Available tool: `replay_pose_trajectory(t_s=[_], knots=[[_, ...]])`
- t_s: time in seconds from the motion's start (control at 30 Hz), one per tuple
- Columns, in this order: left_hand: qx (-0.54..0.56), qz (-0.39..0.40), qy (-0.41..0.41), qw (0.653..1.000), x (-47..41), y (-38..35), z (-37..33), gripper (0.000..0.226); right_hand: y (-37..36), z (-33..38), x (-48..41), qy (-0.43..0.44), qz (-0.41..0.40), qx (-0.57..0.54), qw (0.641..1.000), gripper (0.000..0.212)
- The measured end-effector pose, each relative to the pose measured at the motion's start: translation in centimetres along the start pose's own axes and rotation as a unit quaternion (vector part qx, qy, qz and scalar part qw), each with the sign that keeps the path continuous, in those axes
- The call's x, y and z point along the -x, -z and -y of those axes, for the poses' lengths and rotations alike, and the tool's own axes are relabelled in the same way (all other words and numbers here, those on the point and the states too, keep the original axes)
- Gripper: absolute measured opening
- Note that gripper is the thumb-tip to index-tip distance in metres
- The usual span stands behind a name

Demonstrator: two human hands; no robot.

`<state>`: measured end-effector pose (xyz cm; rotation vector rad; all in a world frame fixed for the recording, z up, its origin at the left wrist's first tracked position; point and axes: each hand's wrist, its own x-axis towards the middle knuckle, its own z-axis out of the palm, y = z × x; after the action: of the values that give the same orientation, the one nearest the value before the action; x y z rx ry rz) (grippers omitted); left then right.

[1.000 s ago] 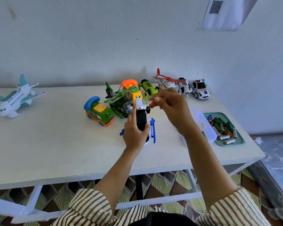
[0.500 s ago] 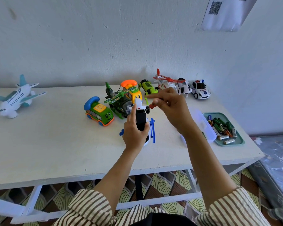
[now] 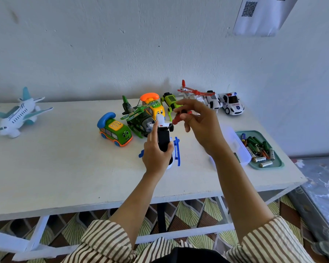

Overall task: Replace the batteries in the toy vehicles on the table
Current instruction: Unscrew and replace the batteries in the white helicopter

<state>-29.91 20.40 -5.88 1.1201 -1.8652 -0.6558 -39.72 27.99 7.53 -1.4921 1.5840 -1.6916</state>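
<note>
Two hands work over the bench [image 3: 65, 168]: the left hand [image 3: 156, 154] grips the toy helicopter [image 3: 163, 137], black underside up, where it was before; the right hand [image 3: 201, 128] pinches a red screwdriver [image 3: 177, 120], fingers [image 3: 186, 103] now spread wider. Its tip is hard to make out; the forearm [image 3: 241, 186] hides part of a clear box [image 3: 235, 147]

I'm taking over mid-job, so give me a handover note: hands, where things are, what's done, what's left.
Left hand grips the white and blue toy helicopter, black underside toward the camera.
Right hand pinches the red-handled screwdriver, tip at the underside's far end.
Batteries lie in the teal tray at the table's right end; the other toy vehicles stand toward the back.
Done: no finished toy can be told apart.
Left: probably open this cover, swap batteries, close it, then do the rest.
</note>
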Motion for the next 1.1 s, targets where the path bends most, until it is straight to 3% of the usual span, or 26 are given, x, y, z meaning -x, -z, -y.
replay_pose_trajectory(t_s=[0.37,0.53,0.7,0.77,0.97,1.1], knots=[[0.014,-0.001,0.018,1.0,-0.1,0.1,0.0,0.078,0.6,-0.4,0.6,-0.03,-0.002,0.083,0.996,0.008],[0.012,0.006,0.01,1.0,-0.1,0.1,0.0,0.078,0.9,0.2,0.7,-0.047,-0.027,-0.026,0.998,0.021],[0.001,0.01,-0.001,1.0,0.0,0.1,-0.1,0.078,0.7,-0.2,0.6,-0.019,-0.024,0.047,0.998,0.006],[0.001,0.009,0.0,1.0,0.0,0.1,0.0,0.078,0.7,-0.3,0.7,-0.019,-0.029,0.07,0.997,0.007],[0.009,0.01,0.003,1.0,-0.1,0.1,0.0,0.078,0.7,0.3,1.1,-0.037,-0.027,0.001,0.999,0.022],[0.005,0.01,-0.006,1.0,0.0,0.1,-0.1,0.078,0.5,0.0,1.0,-0.016,-0.012,0.069,0.997,0.015]])
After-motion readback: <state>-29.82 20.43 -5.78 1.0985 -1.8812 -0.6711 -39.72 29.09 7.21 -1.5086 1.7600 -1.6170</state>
